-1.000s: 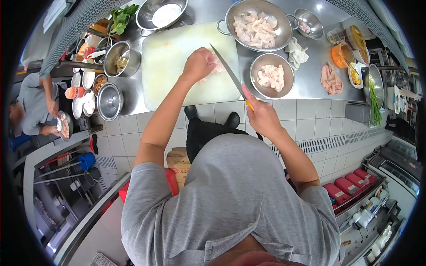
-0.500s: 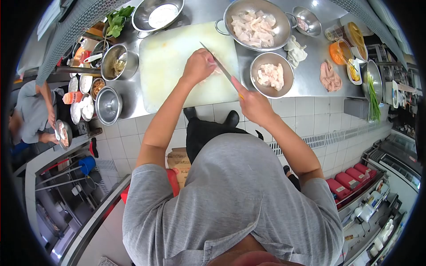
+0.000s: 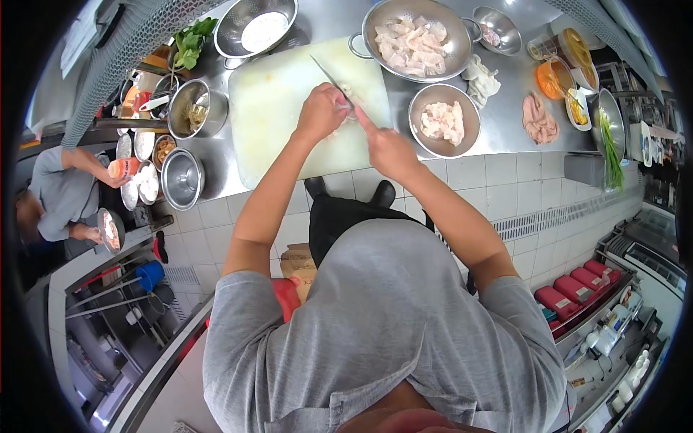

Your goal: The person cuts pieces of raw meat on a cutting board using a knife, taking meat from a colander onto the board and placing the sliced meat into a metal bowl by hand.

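Note:
My right hand (image 3: 390, 150) is closed on a knife (image 3: 326, 73), its index finger stretched along the blade, which points up and left over the white cutting board (image 3: 271, 94). Beside the blade, my left hand (image 3: 323, 112) has its fingers curled down on pale raw meat (image 3: 350, 97), mostly hidden by the hands. Right of the board stands a metal bowl (image 3: 445, 148) with chunks of pale meat (image 3: 442, 121). Behind it is a colander (image 3: 375, 54) of larger raw pieces (image 3: 413, 47).
A cloth (image 3: 479, 81), a small bowl (image 3: 505, 29) and a pinkish piece (image 3: 540, 119) lie to the right. At left are a pot (image 3: 215, 114), an empty bowl (image 3: 182, 178) and a colander (image 3: 238, 43). A co-worker (image 3: 61, 187) stands far left, holding an orange container and a bowl.
My right hand has moved left, bringing the knife in against my left hand, its tip now further up and left. The co-worker has taken hold of the orange container.

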Motion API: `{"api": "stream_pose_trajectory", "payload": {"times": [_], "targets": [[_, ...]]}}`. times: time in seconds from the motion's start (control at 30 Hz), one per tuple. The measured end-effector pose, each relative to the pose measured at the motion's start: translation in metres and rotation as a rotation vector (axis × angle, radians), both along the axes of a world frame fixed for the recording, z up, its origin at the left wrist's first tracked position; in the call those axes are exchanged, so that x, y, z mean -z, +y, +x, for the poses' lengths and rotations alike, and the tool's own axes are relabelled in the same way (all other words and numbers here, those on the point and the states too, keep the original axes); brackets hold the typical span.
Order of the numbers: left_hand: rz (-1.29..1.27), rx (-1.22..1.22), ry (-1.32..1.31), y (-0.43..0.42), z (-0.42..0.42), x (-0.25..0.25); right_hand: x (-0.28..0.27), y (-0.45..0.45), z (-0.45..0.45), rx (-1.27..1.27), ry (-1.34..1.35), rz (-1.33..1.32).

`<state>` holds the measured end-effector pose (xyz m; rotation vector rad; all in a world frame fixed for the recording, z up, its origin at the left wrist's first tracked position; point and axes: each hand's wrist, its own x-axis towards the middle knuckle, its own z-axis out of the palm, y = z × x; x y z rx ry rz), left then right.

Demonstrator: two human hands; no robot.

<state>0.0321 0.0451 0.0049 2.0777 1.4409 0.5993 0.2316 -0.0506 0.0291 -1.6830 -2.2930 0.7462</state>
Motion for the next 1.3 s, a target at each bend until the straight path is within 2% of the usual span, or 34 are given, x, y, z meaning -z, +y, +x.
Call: {"api": "stream_pose_trajectory", "payload": {"times": [0.23, 0.33, 0.4, 0.8, 0.87, 1.0, 1.1, 1.2, 1.3], "targets": [[0.006, 0.012, -0.048, 0.0, -0.009, 0.002, -0.018, -0.032, 0.025, 0.042, 0.096, -0.053], [0.134, -0.036, -0.038, 0.005, -0.02, -0.003, -0.032, -0.043, 0.028, 0.094, 0.153, -0.026], [0.089, -0.005, -0.011, 0.006, -0.02, -0.001, -0.039, -0.043, 0.027, 0.099, 0.156, -0.039], [0.042, -0.005, 0.046, 0.001, -0.014, 0.004, -0.053, -0.053, 0.032, -0.008, -0.006, -0.151], [0.029, -0.001, 0.046, 0.002, -0.012, 0.003, -0.03, -0.032, 0.016, -0.009, 0.029, -0.065], [0.05, -0.01, 0.034, 0.004, -0.015, 0.002, -0.027, -0.024, 0.007, -0.039, -0.033, -0.006], [0.077, -0.01, 0.041, 0.007, -0.015, 0.01, -0.061, -0.048, 0.024, -0.047, -0.093, -0.176], [0.068, -0.003, 0.052, 0.005, -0.013, 0.011, -0.026, -0.036, 0.017, -0.056, -0.023, -0.024], [0.061, 0.005, 0.048, 0.006, -0.013, 0.008, -0.004, -0.002, -0.013, 0.004, -0.012, -0.018]]}}
